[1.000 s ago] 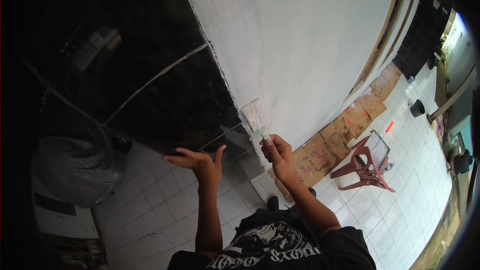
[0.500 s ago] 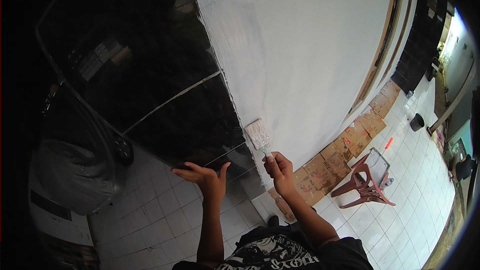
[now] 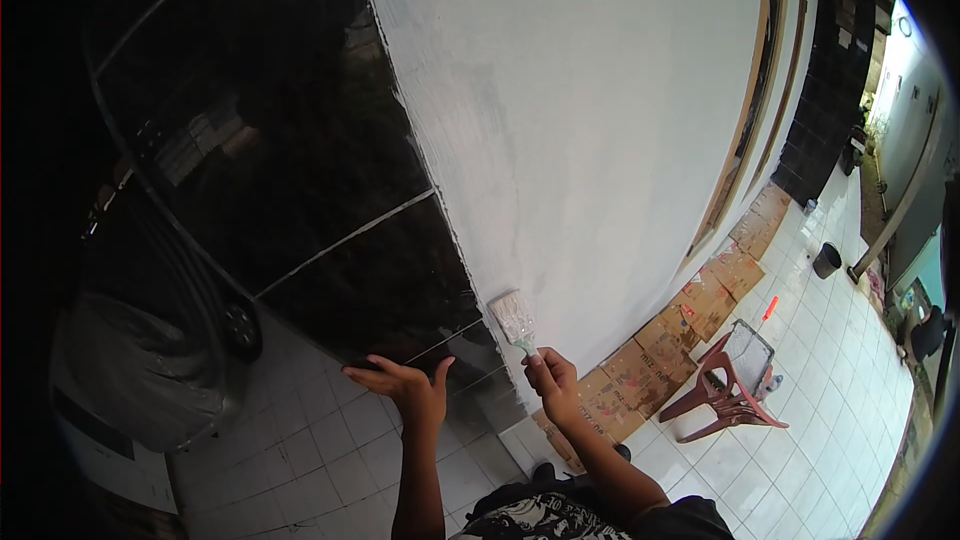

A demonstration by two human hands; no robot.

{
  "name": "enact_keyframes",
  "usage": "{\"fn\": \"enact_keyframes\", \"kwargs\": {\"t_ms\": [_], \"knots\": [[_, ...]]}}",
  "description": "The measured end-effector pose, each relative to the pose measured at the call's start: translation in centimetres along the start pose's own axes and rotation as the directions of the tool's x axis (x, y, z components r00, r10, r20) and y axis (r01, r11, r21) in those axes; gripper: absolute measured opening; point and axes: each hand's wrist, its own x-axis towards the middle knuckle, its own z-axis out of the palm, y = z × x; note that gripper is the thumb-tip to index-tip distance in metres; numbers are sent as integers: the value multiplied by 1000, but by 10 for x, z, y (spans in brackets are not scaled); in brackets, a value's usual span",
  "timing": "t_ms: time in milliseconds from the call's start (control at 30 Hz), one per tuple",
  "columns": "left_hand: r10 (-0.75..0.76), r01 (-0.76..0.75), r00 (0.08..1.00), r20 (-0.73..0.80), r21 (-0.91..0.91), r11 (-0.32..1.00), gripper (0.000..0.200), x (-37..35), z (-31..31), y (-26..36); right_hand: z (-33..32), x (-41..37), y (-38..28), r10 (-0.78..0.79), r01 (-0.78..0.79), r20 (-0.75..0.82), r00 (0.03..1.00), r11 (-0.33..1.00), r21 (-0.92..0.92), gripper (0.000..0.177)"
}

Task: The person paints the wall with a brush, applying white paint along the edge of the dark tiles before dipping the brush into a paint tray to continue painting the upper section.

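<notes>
Head view. Lower in the frame than half a second earlier: the paintbrush (image 3: 514,318) and the right hand (image 3: 550,385) had both slid down along the wall edge. The left hand (image 3: 405,387) had barely shifted.

Right hand was clenched round the brush handle, bristles up, at lower centre. The bristle tip lay against the white wall (image 3: 600,140), just beside its seam with the dark glossy panel (image 3: 300,170). Left hand was released, fingers spread, flat at the panel's lower edge; I could not tell if it pressed on it.

Handling, my judgement: the brush was light, with a stiff handle and soft, paint-loaded bristles that would smear anything they touched. Best held on the handle just below the ferrule, which could be slick with paint.

At lower right, flattened cardboard (image 3: 690,315) lined the wall foot, with a red plastic chair (image 3: 720,395) near it carrying a roller tray (image 3: 748,348).

Writing: print on the cardboard was too small to read, and the shirt lettering (image 3: 540,522) was cut off at the bottom edge.
</notes>
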Motion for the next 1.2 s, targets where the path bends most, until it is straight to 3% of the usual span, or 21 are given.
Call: {"fn": "enact_keyframes", "kwargs": {"t_ms": [67,167,300,500,600,667,767,900,1100,1200], "knots": [[-31,30,1000,3,41,999,140,-1,0,1,-3,5,5,-9,9,13,1000,1000,-7,27],[-53,53,998,21,-2,999,140,-1,0,2,-21,-2,42,97,-97,-25,995,995,-18,26],[-57,58,998,34,-25,998,140,-4,0,0,-34,-16,57,85,-86,-92,992,996,-6,26],[-30,30,999,10,7,1000,140,-1,-1,1,-2,9,-26,-48,48,-4,999,997,67,26],[-24,24,1000,-8,27,999,140,0,2,1,13,23,-33,-82,80,33,996,996,40,27],[-26,26,999,-25,24,999,140,-1,3,-1,11,17,-22,-89,89,39,995,996,1,27],[-20,22,999,-41,42,999,141,0,2,0,-12,4,26,48,-46,24,999,994,-95,29],[-22,23,999,-34,50,998,142,1,2,0,-28,-18,51,37,-42,-40,999,991,-124,29],[-1,5,999,-53,72,997,143,3,3,-1,5,3,-30,-87,87,16,996,996,-23,26],[-7,10,999,-49,58,998,143,0,1,-2,15,10,-34,-140,142,52,989,989,-32,26]]}}
